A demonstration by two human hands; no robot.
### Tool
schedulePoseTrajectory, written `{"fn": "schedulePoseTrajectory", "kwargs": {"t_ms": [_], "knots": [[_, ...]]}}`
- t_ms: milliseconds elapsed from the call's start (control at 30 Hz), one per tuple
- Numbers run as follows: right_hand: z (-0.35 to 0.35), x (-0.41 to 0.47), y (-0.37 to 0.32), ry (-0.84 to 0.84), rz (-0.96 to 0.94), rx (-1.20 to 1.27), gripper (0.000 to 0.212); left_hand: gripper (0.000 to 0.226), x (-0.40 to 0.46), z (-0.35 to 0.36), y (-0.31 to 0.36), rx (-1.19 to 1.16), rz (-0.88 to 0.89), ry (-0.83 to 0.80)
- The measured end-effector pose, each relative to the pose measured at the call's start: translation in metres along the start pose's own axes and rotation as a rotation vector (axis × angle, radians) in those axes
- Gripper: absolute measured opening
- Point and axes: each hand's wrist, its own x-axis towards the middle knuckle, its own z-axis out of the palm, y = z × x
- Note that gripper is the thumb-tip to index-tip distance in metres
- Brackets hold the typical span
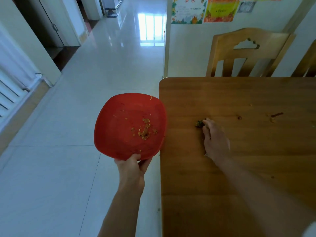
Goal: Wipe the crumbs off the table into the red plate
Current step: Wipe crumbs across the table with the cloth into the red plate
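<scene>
My left hand (132, 165) grips the near rim of the red plate (111, 134) and holds it in the air against the left edge of the wooden table (239, 168). Orange crumbs (145, 129) lie inside the plate. My right hand (214, 139) rests flat on the tabletop, fingers straight, its fingertips touching a small dark clump of scraps (199, 123). More bits (273, 117) lie scattered further right on the table, beyond the hand.
A wooden chair (248, 53) stands at the table's far side, with part of a second at the right edge. White tiled floor stretches left of the table. A radiator (12, 86) lines the left wall.
</scene>
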Motion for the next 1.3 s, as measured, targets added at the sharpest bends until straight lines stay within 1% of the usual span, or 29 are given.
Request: {"fn": "schedulePoseTrajectory", "kwargs": {"t_ms": [233, 400, 500, 733, 800, 833, 933, 1000, 1067, 1133, 1200, 1300], "knots": [[0.01, -0.004, -0.015, 0.004, -0.019, 0.004, 0.039, 0.075, 0.017, -0.026, -0.007, -0.023, -0.018, 0.063], [0.014, -0.006, -0.023, 0.019, -0.042, 0.018, 0.038, 0.074, 0.025, -0.039, -0.017, 0.012, -0.038, 0.143], [0.019, -0.008, -0.028, 0.026, -0.055, 0.014, 0.038, 0.077, 0.026, -0.045, -0.026, 0.071, -0.043, 0.177], [0.048, -0.025, -0.074, 0.03, -0.137, 0.054, 0.035, 0.079, 0.023, -0.048, -0.044, 0.141, -0.092, 0.158], [0.062, -0.032, -0.097, 0.031, -0.207, 0.086, 0.032, 0.078, 0.021, -0.048, -0.044, 0.136, -0.094, 0.154], [0.069, -0.036, -0.108, 0.016, -0.273, 0.101, 0.028, 0.078, 0.021, -0.048, -0.043, 0.135, -0.092, 0.15], [0.09, -0.05, -0.139, -0.119, -0.539, 0.102, 0.022, 0.08, 0.019, -0.051, -0.04, 0.14, -0.073, 0.136], [0.097, -0.056, -0.153, -0.155, -0.582, 0.125, 0.023, 0.08, 0.016, -0.054, -0.038, 0.145, -0.064, 0.136], [0.099, -0.06, -0.16, -0.114, -0.593, 0.164, 0.023, 0.079, 0.014, -0.058, -0.036, 0.153, -0.056, 0.128], [0.101, -0.062, -0.16, -0.124, -0.658, 0.1, 0.023, 0.078, 0.014, -0.065, -0.035, 0.161, -0.038, 0.106], [0.099, -0.063, -0.154, -0.179, -0.647, 0.058, 0.027, 0.079, 0.014, -0.072, -0.035, 0.165, -0.028, 0.097], [0.089, -0.056, -0.154, -0.164, -0.482, 0.276, 0.026, 0.077, 0.012, -0.074, -0.032, 0.174, -0.055, 0.125]]}}
